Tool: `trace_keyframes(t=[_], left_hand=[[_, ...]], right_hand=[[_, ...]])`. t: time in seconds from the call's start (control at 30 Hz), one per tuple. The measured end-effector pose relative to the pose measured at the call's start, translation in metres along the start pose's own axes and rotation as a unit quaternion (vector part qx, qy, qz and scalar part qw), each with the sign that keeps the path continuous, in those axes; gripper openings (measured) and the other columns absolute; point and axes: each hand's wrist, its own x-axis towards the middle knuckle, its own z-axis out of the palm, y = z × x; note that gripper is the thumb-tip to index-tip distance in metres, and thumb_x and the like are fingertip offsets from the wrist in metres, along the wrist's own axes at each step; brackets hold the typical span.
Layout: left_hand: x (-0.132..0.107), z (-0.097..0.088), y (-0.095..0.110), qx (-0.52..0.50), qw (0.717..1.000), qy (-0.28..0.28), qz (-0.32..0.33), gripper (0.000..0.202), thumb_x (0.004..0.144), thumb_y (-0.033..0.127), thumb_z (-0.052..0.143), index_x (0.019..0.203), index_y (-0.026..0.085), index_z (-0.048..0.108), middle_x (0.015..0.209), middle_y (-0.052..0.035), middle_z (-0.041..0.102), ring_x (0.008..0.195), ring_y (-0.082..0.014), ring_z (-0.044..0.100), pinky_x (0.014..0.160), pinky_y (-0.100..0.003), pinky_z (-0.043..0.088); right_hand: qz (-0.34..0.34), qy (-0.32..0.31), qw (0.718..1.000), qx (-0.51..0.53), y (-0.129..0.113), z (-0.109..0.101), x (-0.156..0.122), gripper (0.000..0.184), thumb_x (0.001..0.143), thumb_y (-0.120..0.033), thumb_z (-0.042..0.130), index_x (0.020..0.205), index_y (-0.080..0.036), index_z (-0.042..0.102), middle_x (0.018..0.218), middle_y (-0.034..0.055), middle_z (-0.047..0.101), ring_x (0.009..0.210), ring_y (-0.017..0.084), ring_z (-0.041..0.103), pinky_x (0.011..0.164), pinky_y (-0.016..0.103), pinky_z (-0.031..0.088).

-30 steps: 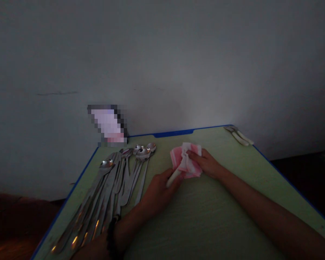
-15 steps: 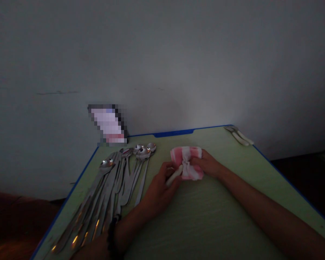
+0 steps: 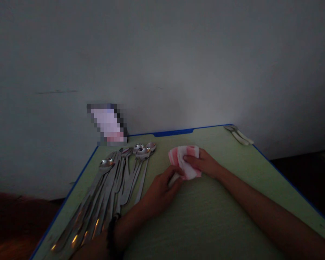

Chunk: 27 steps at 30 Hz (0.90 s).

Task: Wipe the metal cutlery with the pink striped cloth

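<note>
The person's left hand (image 3: pixel 159 190) gripped a slim off-white handle (image 3: pixel 173 180), its far end hidden by a folded pink-and-white fabric cloth (image 3: pixel 188 172). The right hand (image 3: pixel 207 164) pinched that cloth, near the middle of the pale green, blue-edged table (image 3: pixel 206 216). Shiny metal cutlery (image 3: pixel 143 153) lay heaped leftward; two white-handled metal utensils (image 3: pixel 241 140) rested by the far right corner.

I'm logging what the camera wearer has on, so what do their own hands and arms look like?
The left hand and right hand are ungloved, and no sleeve shows on the visible forearms. A dark band circles the left wrist; nothing worn shows on the right wrist.
</note>
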Motion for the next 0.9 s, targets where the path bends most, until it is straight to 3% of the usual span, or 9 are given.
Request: trace_keyframes(t=[0.13, 0.3, 0.43, 0.57, 0.67, 0.77, 0.9], left_hand=[[-0.001, 0.001, -0.001, 0.003, 1.0, -0.01, -0.001, 0.014, 0.088, 0.026, 0.04, 0.096, 0.02, 0.049, 0.083, 0.0006, 0.058, 0.073, -0.014, 0.053, 0.068, -0.025, 0.041], [-0.001, 0.001, -0.003, -0.018, 1.0, 0.017, -0.002, 0.015, 0.089, 0.027, 0.037, 0.096, 0.019, 0.048, 0.086, 0.0, 0.059, 0.076, -0.0138, 0.053, 0.07, -0.025, 0.041], [-0.001, 0.0, -0.006, -0.059, 0.997, 0.019, -0.036, 0.019, 0.09, 0.031, 0.036, 0.098, 0.018, 0.048, 0.078, 0.0, 0.057, 0.073, -0.0135, 0.052, 0.066, -0.024, 0.042], [0.0, 0.001, -0.007, -0.091, 0.995, 0.02, -0.036, 0.02, 0.091, 0.031, 0.036, 0.104, 0.019, 0.044, 0.077, 0.0005, 0.055, 0.066, -0.0119, 0.05, 0.061, -0.022, 0.041], [-0.001, 0.002, -0.007, -0.102, 0.994, 0.002, -0.031, 0.019, 0.091, 0.031, 0.036, 0.104, 0.02, 0.042, 0.076, 0.0016, 0.052, 0.061, -0.0103, 0.046, 0.058, -0.021, 0.039], [-0.002, 0.004, -0.009, -0.129, 0.99, 0.006, -0.05, 0.017, 0.091, 0.033, 0.036, 0.102, 0.021, 0.041, 0.067, 0.0045, 0.045, 0.056, -0.0096, 0.041, 0.054, -0.02, 0.036], [-0.002, 0.007, -0.011, -0.221, 0.973, 0.021, -0.064, 0.011, 0.091, 0.032, 0.035, 0.097, 0.023, 0.039, 0.065, 0.0066, 0.038, 0.054, -0.0085, 0.036, 0.049, -0.018, 0.03]], right_hand=[[0.008, 0.008, 1.0, -0.01, 0.0, 0.0, 0.0, 0.029, 0.071, -0.04, 0.063, 0.084, -0.014, 0.059, 0.07, 0.0001, 0.059, 0.059, 0.011, 0.051, 0.056, 0.024, 0.042], [0.0, 0.034, 0.999, -0.039, -0.003, 0.003, 0.001, 0.026, 0.072, -0.041, 0.061, 0.075, -0.015, 0.059, 0.066, -0.001, 0.057, 0.057, 0.011, 0.049, 0.055, 0.023, 0.04], [-0.022, 0.119, 0.99, -0.07, -0.003, 0.011, 0.003, 0.031, 0.075, -0.043, 0.058, 0.06, -0.016, 0.052, 0.055, -0.0026, 0.049, 0.052, 0.01, 0.041, 0.049, 0.023, 0.031], [-0.024, 0.177, 0.983, -0.049, 0.001, 0.016, 0.004, 0.038, 0.077, -0.049, 0.054, 0.056, -0.017, 0.049, 0.05, -0.0025, 0.045, 0.049, 0.011, 0.039, 0.046, 0.024, 0.027], [-0.017, 0.188, 0.982, 0.012, 0.005, 0.013, 0.005, 0.04, 0.077, -0.054, 0.051, 0.063, -0.017, 0.052, 0.054, -0.0006, 0.052, 0.051, 0.012, 0.045, 0.047, 0.024, 0.032], [-0.014, 0.183, 0.978, 0.1, 0.006, 0.009, 0.01, 0.041, 0.08, -0.056, 0.044, 0.081, -0.017, 0.056, 0.069, 0.003, 0.062, 0.061, 0.016, 0.055, 0.055, 0.025, 0.041], [-0.003, 0.152, 0.968, 0.202, 0.0, 0.006, 0.013, 0.039, 0.079, -0.051, 0.041, 0.093, -0.017, 0.054, 0.081, 0.0066, 0.067, 0.072, 0.019, 0.062, 0.065, 0.029, 0.048]])
